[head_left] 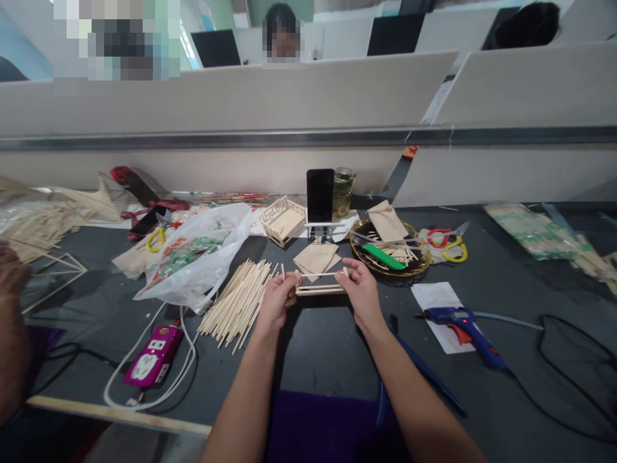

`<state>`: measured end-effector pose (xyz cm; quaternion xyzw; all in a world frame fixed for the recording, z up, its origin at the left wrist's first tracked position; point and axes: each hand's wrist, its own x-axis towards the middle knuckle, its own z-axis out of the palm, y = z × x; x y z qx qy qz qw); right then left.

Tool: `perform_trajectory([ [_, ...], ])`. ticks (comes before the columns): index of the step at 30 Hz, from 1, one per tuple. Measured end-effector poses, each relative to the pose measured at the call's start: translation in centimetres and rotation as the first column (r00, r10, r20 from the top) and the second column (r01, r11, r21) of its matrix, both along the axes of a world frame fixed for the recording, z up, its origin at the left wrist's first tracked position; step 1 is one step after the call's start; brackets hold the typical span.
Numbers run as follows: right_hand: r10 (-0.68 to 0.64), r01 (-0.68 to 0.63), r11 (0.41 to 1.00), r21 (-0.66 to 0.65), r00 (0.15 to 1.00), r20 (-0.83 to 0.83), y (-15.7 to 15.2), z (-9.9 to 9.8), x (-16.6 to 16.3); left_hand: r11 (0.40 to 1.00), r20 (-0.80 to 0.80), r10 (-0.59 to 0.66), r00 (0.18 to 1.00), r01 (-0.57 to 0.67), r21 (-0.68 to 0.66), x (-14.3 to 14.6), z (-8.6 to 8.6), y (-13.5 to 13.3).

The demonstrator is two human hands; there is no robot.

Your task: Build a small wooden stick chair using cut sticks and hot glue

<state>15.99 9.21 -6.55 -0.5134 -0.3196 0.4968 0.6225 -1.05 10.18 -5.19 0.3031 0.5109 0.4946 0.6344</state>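
Both my hands hold a small frame of thin wooden sticks (321,283) above the dark table. My left hand (278,297) pinches its left end and my right hand (359,289) pinches its right end, fingers closed on the sticks. A loose pile of wooden sticks (238,302) lies just left of my left hand. A blue glue gun (465,325) rests on white paper to the right of my right hand.
A phone (320,195) stands upright behind a small wooden model (283,220). A round tray (418,262) holds sticks and a green tool. A plastic bag (202,254), a pink power strip (153,355), scissors (446,244) and another person's arm (12,334) are nearby.
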Motion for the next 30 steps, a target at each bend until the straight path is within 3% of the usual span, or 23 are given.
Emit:
perform_trajectory([
  [5, 0.0, 0.0, 1.0, 0.011, 1.0, 0.003, -0.2, 0.0, 0.2, 1.0, -0.053, -0.006, 0.999, 0.007, 0.018, 0.2, 0.1, -0.3],
  [13, 0.012, -0.012, 0.998, 0.055, 1.0, 0.003, -0.3, -0.1, 1.4, 0.97, -0.23, -0.032, 0.973, 0.086, 0.228, 0.5, 0.7, -1.1],
  [20, 0.085, -0.085, 0.996, 0.025, 0.996, 0.023, -0.4, -0.2, 1.6, 0.988, -0.179, -0.017, 0.984, 0.044, 0.145, 0.3, 0.0, -0.7],
  [30, 0.075, -0.075, 0.997, -0.012, 0.996, 0.041, -0.4, -0.2, 1.3, 0.996, -0.114, -0.02, 0.993, 0.03, 0.088, 0.0, -0.7, -0.3],
])
